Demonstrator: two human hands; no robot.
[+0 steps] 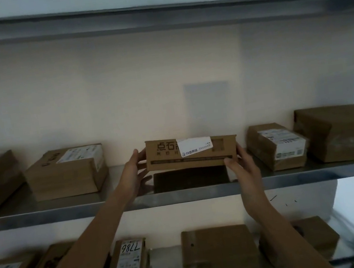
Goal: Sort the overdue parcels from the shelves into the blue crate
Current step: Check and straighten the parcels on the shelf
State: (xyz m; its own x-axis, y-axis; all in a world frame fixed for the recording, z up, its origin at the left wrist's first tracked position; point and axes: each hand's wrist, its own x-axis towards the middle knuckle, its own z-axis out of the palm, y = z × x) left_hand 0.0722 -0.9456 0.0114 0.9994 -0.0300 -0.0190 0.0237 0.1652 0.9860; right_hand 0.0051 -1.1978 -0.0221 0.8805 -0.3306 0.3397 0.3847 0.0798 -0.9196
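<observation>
On the metal shelf (68, 208), a labelled carton (67, 172) sat left of centre. The left hand (132, 174) and right hand (243, 167) gripped the ends of a printed cardboard parcel (191, 152), tilted above the shelf. Another labelled box (276, 146) and a plain brown parcel (341, 131) lay rightward.

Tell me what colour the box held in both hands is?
Brown cardboard box with a white label, seen in the head view.
</observation>
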